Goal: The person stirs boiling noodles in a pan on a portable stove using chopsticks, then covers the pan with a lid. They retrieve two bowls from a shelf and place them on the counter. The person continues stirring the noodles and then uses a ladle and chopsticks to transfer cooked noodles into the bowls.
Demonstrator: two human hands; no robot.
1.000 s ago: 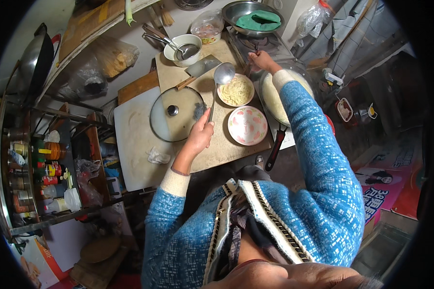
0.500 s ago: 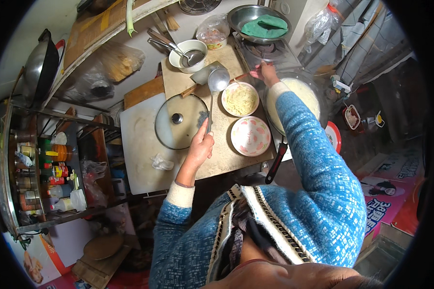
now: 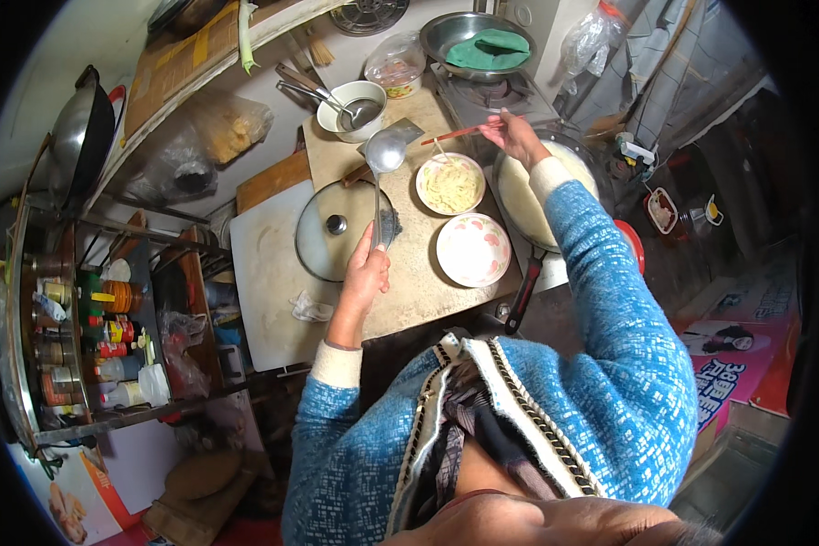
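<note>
My left hand (image 3: pixel 366 271) grips the long handle of a metal ladle (image 3: pixel 387 153), its round bowl raised over the worktop beside a flat-bladed tool with a wooden handle (image 3: pixel 404 135). Between the fingers of my right hand (image 3: pixel 516 138) are reddish chopsticks (image 3: pixel 452 136), pointing left above a bowl of pale noodles or shreds (image 3: pixel 450 185). A pale strand rises from that bowl near the chopsticks. Nearer to me sits a pink-patterned bowl (image 3: pixel 473 250). A pan (image 3: pixel 523 296) of whitish liquid (image 3: pixel 569 173) lies under my right forearm, partly hidden by it.
Left of the bowls, a glass lid (image 3: pixel 323 238) overlaps a white cutting board (image 3: pixel 264 264) with a crumpled tissue (image 3: pixel 311 308). Farther back stand a white bowl with utensils (image 3: pixel 341 123) and a steel basin with a green cloth (image 3: pixel 439 41). A bottle rack (image 3: pixel 109 409) is at the left.
The ladle has shifted left, toward the glass lid. My right hand has moved slightly right, and more of the chopsticks shows. The view has shifted a little.
</note>
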